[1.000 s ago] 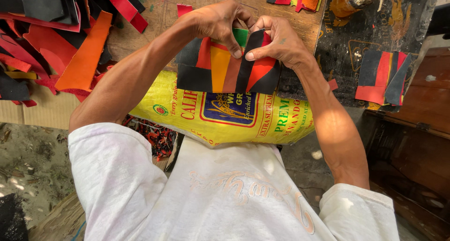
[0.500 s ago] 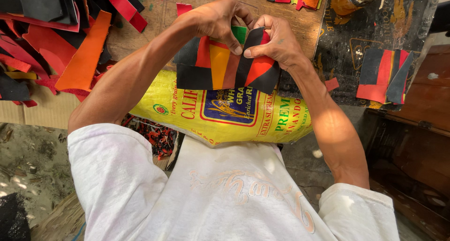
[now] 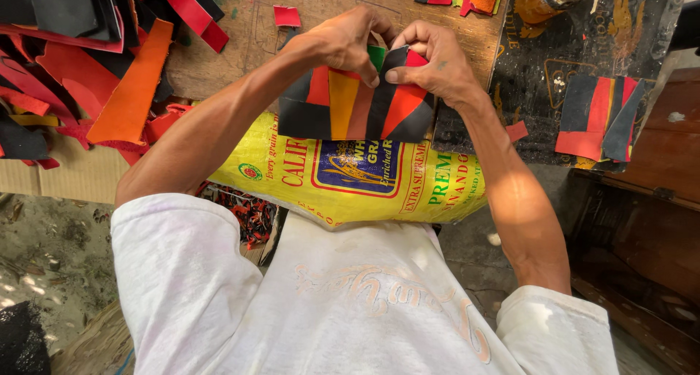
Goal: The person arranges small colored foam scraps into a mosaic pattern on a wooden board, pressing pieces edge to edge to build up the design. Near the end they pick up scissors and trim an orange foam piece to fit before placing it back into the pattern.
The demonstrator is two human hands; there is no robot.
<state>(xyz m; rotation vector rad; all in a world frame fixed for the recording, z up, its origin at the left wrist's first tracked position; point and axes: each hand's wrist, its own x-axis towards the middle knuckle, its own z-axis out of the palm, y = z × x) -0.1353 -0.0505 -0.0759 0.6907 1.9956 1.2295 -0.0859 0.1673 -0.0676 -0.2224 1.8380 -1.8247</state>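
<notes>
A white short-sleeved T-shirt (image 3: 350, 302) with a faded orange print across the chest; both forearms bare, no rings or watch visible.

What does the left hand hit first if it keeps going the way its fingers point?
The left hand points right, across the top of the patchwork piece. First in that line are the right hand's fingertips, seemingly almost touching already; depth between them is hard to judge.

My left hand (image 3: 343, 43) and right hand (image 3: 430, 58) pinched the top edge of a patchwork panel (image 3: 354, 105) of black, red, orange and green strips. It hung over a yellow printed sack (image 3: 350, 182) across my lap, against the wooden board (image 3: 321, 3). Loose coloured strips (image 3: 95, 68) lay piled left.
</notes>
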